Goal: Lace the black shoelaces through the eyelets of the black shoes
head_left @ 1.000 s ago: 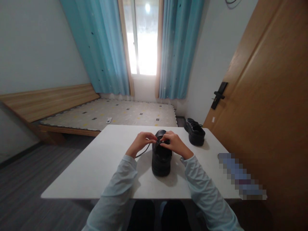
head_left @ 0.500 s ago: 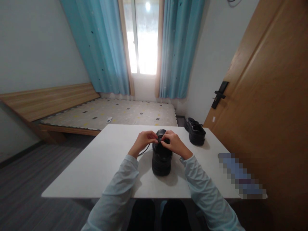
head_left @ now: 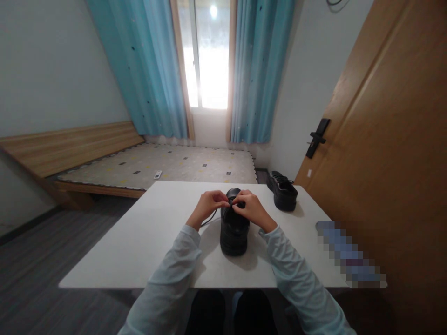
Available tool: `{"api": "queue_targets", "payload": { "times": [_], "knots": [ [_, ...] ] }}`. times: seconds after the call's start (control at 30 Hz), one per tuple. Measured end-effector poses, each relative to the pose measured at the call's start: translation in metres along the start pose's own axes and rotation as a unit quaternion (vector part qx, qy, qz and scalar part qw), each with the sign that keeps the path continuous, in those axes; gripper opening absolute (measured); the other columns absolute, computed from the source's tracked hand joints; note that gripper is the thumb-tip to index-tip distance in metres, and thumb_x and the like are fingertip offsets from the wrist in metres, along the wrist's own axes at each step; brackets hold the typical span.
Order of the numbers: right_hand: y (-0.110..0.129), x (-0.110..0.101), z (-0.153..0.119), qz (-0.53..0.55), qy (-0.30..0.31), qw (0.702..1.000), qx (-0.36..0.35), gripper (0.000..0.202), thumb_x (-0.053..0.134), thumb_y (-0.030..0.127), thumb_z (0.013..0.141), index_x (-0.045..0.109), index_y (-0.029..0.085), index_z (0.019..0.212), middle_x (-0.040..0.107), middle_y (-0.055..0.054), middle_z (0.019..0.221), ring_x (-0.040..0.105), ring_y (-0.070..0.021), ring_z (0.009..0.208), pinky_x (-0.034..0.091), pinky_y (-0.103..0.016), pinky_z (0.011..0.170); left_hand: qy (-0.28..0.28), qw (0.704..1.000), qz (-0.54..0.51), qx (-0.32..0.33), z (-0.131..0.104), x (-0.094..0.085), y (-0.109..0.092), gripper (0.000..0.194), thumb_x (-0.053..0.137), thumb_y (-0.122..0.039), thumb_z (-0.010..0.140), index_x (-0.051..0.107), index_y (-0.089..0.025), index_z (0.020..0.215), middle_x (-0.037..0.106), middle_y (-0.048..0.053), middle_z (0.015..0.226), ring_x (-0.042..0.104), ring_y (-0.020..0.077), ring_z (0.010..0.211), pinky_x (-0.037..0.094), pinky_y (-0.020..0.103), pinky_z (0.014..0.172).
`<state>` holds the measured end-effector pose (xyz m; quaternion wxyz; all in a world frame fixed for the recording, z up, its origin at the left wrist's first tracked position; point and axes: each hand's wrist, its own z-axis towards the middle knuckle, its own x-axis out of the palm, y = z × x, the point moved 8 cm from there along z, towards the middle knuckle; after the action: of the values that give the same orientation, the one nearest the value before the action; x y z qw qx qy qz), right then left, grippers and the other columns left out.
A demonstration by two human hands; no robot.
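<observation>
A black lace-up shoe (head_left: 233, 237) stands on the white table in front of me, its heel toward me and its toe pointing away. My left hand (head_left: 212, 204) is at the shoe's left side, thumb and fingers pinched on the shoelace over the tongue. From the other side my right hand (head_left: 247, 204) pinches the lace too, its fingertips almost meeting the left ones. One loose length of black shoelace (head_left: 209, 218) hangs out below my left hand onto the table. The exact lace crossing between the fingertips is too small to make out.
The other black shoe (head_left: 283, 191) sits at the table's (head_left: 139, 251) far right corner. A blurred-out bluish item (head_left: 349, 253) lies along the right edge. Beyond are a bed (head_left: 185, 160) with a small white remote-like object (head_left: 158, 174), and a wooden door (head_left: 391, 116) at right.
Both hands stay pinched at the shoe's laces, with only a very slight shift of the fingertips. The shoes have not moved on the table.
</observation>
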<state>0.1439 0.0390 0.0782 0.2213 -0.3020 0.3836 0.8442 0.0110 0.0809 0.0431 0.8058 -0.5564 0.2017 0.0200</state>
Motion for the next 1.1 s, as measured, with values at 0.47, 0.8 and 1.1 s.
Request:
{"api": "queue_targets", "payload": {
  "times": [0.47,0.8,1.1],
  "knots": [
    [-0.007,0.006,0.000,-0.004,-0.017,0.998,0.054,0.006,0.068,0.014,0.071,0.073,0.019,0.071,0.062,-0.005,0.075,0.053,-0.0202,0.083,0.040,-0.034,0.077,-0.026,0.998,-0.057,-0.006,-0.002,0.006,-0.002,0.030,0.076,-0.033,0.061,0.066,-0.012,0.080,0.065,0.003,0.069,0.059,0.0115,0.060,0.046,0.023,0.058],
    [-0.008,0.002,0.001,0.021,-0.017,0.997,0.076,0.007,0.068,0.011,0.070,0.067,0.016,0.065,0.059,-0.004,0.075,0.054,-0.0183,0.081,0.041,-0.032,0.076,-0.116,0.990,0.074,0.010,-0.002,-0.009,-0.007,0.027,0.059,-0.040,0.078,0.068,-0.015,0.077,0.070,0.005,0.077,0.063,0.0156,0.072,0.050,0.026,0.068],
    [-0.025,-0.015,0.000,0.108,-0.024,0.988,0.111,0.008,0.063,0.019,0.072,0.065,0.015,0.066,0.059,-0.004,0.076,0.056,-0.0137,0.068,0.046,-0.029,0.067,-0.050,0.993,0.110,-0.014,-0.001,-0.003,0.008,0.030,0.064,-0.046,0.072,0.069,-0.017,0.080,0.071,0.004,0.078,0.064,0.0165,0.069,0.050,0.027,0.069]
  ]
}}
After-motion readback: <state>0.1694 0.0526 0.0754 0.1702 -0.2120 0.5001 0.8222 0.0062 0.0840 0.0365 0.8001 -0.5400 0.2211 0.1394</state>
